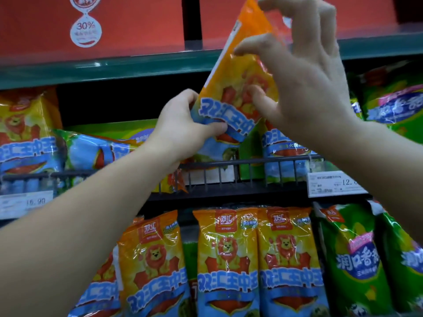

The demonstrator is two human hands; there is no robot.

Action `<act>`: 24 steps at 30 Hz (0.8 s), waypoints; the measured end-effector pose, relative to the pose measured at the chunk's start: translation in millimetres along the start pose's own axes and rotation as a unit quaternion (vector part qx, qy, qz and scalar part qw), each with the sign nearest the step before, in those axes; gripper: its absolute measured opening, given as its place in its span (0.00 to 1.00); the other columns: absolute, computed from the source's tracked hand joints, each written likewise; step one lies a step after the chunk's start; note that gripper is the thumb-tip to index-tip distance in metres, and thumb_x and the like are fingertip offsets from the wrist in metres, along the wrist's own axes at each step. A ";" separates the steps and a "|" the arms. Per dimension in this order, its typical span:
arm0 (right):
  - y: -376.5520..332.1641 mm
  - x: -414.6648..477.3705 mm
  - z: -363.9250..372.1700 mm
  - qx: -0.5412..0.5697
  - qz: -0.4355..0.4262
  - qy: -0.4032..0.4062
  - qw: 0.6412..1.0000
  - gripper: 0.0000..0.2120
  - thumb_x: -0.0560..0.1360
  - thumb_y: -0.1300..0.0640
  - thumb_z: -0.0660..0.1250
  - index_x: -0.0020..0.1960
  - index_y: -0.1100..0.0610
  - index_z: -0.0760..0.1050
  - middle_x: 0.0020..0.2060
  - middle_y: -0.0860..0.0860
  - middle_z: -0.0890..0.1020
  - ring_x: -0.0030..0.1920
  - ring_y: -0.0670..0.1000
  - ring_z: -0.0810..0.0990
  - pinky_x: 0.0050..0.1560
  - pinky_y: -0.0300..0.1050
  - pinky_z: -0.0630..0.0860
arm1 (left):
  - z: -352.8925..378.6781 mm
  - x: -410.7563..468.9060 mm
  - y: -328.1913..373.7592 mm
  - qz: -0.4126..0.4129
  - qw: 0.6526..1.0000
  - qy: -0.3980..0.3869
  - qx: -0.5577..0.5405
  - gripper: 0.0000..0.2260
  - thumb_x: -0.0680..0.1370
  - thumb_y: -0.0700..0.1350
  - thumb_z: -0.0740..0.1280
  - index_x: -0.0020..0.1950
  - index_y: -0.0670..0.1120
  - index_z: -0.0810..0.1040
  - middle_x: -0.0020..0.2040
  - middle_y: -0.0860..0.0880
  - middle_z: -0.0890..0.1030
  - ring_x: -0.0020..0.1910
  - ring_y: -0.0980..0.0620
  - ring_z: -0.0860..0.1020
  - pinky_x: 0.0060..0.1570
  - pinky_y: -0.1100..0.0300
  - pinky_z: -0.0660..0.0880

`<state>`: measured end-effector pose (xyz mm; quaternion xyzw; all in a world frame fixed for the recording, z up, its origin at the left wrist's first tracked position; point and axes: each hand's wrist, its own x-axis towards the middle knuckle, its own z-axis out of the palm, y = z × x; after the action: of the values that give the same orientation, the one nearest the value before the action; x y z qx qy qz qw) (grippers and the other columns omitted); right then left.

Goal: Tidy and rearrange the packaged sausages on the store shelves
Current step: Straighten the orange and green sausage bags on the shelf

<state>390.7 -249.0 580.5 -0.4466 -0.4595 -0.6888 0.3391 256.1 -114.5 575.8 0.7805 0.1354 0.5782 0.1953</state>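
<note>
The person lifts one sausage packet [238, 72] in front of the middle shelf, above its black wire rail [251, 161]. The packet leans with its top to the right, and the top reaches past the green edge of the upper shelf [114, 69]. It is shiny plastic: orange at the top, yellow in the middle with a red lion, then big blue-and-white characters lower down.

The left hand [183, 131] grips the lower left corner – thumb on the front, fingers curled behind. The right hand [304, 83] has its fingers spread wide and bent, with the thumb tip and one fingertip on the front – if it really grips, I cannot tell.

More packets of this kind [229, 259] stand on the shelf below.
</note>
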 end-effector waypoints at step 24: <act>7.7 -41.0 44.3 0.329 0.270 -0.229 0.875 0.24 0.79 0.50 0.67 0.72 0.53 0.66 0.54 0.50 0.80 0.54 0.51 0.79 0.53 0.49 0.78 | 17.4 8.2 -2.8 -0.186 0.954 -0.086 -0.220 0.09 0.74 0.40 0.73 0.53 0.43 0.81 0.47 0.46 0.87 0.45 0.47 0.86 0.45 0.49 0.82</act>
<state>426.2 -207.8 553.0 -0.5611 -0.5864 -0.2576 0.5244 275.2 -111.0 577.1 0.7261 0.1298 0.4779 0.4771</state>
